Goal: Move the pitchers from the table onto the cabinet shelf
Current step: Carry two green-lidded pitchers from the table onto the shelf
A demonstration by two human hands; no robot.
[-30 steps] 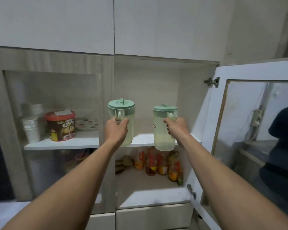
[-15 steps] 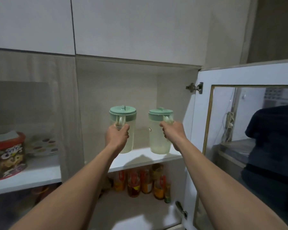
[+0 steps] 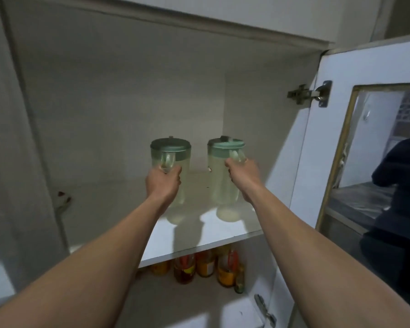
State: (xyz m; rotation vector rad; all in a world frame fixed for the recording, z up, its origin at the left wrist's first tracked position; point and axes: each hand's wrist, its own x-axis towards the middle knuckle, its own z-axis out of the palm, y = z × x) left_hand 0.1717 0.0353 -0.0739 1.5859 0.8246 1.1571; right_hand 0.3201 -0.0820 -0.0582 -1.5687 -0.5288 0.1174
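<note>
Now two hands, left and right, grip two pitchers.

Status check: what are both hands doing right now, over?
Left hand grips left pitcher; right hand grips right pitcher. Both upright over shelf. Nothing in the way.

On the cabinet shelf, the left pitcher stands at nine o'clock of the right pitcher; bottles stand below the shelf at six o'clock.
</note>
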